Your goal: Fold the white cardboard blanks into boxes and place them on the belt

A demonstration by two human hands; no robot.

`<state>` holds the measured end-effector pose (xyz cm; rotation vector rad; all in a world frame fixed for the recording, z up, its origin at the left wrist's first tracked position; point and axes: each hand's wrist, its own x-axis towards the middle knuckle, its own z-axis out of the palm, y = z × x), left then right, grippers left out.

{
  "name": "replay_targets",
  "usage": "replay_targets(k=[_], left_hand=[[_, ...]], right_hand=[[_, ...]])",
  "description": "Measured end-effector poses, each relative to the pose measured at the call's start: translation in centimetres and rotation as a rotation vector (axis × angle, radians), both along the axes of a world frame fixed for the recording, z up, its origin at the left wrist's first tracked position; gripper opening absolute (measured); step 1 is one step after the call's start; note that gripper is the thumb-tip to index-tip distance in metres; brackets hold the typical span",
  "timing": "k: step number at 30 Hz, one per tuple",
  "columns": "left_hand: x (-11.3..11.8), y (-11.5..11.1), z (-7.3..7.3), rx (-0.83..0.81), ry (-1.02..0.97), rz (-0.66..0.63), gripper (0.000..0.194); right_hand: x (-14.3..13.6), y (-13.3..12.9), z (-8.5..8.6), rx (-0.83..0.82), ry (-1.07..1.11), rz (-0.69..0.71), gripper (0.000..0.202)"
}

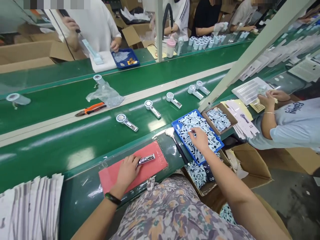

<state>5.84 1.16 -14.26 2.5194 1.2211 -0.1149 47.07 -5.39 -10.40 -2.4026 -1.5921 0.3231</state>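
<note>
On a red mat (106, 178) at the bench edge, my left hand (128, 169) is wrapped round the head of a small fan (147, 159), whose handle with exposed inner parts points right. My right hand (199, 139) is over a blue tray (220, 146) full of small light-blue and black parts, its thumb and forefinger pinched on a small light-blue part (190, 131). A black-handled tool with a whitish head (170, 132) lies between the mat and the tray.
Several fans, including one fan (127, 122), lie on the green belt (95, 130). Orange pliers (92, 109) rest on the pale divider. A cardboard box (231, 119) of parts adjoins the tray. Folded white cartons (32, 206) stand left. People work opposite and at right.
</note>
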Motion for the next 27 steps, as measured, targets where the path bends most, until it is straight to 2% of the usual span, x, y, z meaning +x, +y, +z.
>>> replay_targets(k=[2, 4, 8, 11, 13, 17, 19, 23, 27], left_hand=[[-0.1, 0.2, -0.3, -0.019, -0.04, 0.024, 0.027], [-0.4, 0.3, -0.3, -0.03, -0.077, 0.049, 0.027], [-1.7, -0.2, 0.8, -0.036, -0.092, 0.065, 0.029], [-2.8, -1.0, 1.5, -0.05, -0.069, 0.079, 0.026], [-3.5, -1.6, 1.6, -0.057, -0.062, 0.101, 0.025], [-3.9, -2.3, 1.6, -0.076, -0.061, 0.127, 0.028], [-3.2, -2.2, 1.5, -0.085, -0.051, 0.113, 0.028], [-0.6, -1.8, 1.1, -0.102, -0.04, 0.097, 0.026], [1.2, -1.7, 0.6, -0.105, -0.054, 0.123, 0.029]], right_hand=[[-3.4, 0.8, 0.0, 0.006, 0.062, 0.124, 0.025], [-7.3, 1.8, -0.8, -0.019, 0.095, 0.243, 0.019], [-14.0, 3.7, -4.0, -0.087, 0.157, 0.404, 0.016], [-16.6, 3.9, -6.0, -0.132, 0.237, 0.507, 0.012], [-16.7, 3.5, -6.8, -0.146, 0.29, 0.559, 0.011], [-14.9, 2.3, -7.3, -0.112, 0.353, 0.577, 0.021], [-14.0, 1.9, -7.3, -0.086, 0.357, 0.551, 0.027], [-13.4, 1.9, -6.9, -0.112, 0.32, 0.498, 0.014], [-14.0, 2.2, -5.4, -0.092, 0.3, 0.423, 0.023]])
